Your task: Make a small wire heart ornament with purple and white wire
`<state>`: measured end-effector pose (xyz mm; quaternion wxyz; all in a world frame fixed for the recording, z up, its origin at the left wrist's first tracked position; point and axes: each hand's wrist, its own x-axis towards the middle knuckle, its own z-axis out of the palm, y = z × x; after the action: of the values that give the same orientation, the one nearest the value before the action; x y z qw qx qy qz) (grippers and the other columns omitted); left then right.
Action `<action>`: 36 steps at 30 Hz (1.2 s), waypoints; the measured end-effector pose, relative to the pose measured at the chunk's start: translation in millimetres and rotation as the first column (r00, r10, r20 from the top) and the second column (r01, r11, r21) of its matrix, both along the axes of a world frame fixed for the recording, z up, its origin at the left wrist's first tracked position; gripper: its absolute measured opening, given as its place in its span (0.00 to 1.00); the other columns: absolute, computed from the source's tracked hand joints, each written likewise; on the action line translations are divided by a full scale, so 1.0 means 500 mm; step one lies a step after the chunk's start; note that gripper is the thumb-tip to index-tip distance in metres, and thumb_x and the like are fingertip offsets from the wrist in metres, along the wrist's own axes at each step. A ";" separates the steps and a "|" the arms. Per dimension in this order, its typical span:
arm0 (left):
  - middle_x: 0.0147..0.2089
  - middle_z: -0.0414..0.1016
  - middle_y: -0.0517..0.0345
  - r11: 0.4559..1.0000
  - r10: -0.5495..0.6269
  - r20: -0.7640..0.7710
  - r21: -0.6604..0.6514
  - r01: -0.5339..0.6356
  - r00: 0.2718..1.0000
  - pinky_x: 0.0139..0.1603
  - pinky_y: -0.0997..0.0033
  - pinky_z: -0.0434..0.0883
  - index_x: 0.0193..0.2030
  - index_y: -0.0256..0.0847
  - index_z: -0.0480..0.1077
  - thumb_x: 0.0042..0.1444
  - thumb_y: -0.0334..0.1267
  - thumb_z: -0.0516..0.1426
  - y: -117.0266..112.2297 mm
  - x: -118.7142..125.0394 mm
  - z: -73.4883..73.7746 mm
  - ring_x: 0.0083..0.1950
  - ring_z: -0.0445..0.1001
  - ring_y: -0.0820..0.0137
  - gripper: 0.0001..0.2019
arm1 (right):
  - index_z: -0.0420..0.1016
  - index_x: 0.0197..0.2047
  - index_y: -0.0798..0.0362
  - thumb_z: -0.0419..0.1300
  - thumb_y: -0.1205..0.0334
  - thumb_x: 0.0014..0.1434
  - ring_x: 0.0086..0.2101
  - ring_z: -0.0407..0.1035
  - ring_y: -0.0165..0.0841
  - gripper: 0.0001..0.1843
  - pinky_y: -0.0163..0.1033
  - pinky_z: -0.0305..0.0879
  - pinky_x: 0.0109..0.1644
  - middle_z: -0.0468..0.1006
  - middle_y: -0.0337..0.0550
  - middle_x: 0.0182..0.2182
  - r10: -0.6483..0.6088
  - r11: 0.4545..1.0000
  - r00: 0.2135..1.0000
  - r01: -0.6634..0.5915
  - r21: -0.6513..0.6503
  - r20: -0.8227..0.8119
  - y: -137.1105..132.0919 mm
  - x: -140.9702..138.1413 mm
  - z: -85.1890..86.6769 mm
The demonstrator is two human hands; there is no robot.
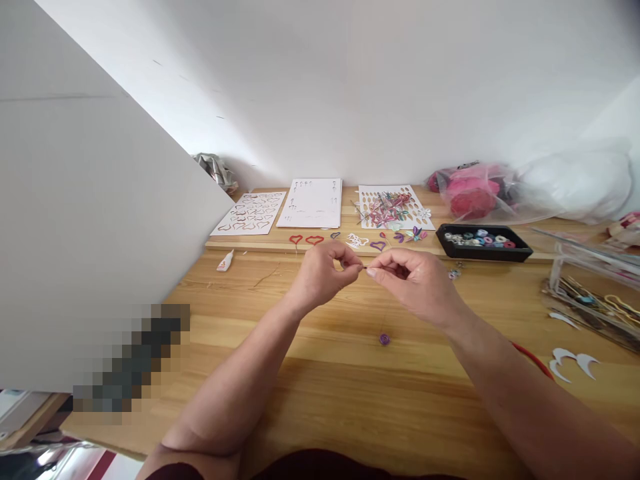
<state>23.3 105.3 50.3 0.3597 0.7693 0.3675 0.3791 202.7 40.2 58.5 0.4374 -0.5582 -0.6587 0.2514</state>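
My left hand and my right hand meet fingertip to fingertip above the table. Both are closed in a pinch on a short, thin dark strand that shows in the small gap between them; whether it is thread or wire I cannot tell. Below my right hand a small purple spool lies on the wood, and a faint line runs from it up toward that hand. Just beyond the fingers lie a purple heart-shaped loop, white cut-out pieces and red heart-shaped loops.
A black tray of thread spools stands at the right, beside a clear box of tools. Behind are patterned sheets, a paper stack and bagged pink material. A small white glue bottle lies left; white crescents right.
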 end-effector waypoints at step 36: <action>0.27 0.71 0.61 0.865 -0.126 0.285 -0.437 0.246 0.950 0.31 0.74 0.59 0.30 0.35 0.74 0.48 0.42 0.67 -0.005 -0.002 0.011 0.28 0.63 0.78 0.11 | 0.78 0.30 0.54 0.69 0.48 0.51 0.20 0.49 0.24 0.17 0.36 0.44 0.24 0.62 0.31 0.18 0.057 0.970 0.945 -0.129 -0.205 -0.322 0.043 0.032 -0.027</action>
<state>22.6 103.0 55.8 0.6121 0.6386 0.3238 0.3355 218.5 61.9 45.3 0.4586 -0.5248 -0.5742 0.4297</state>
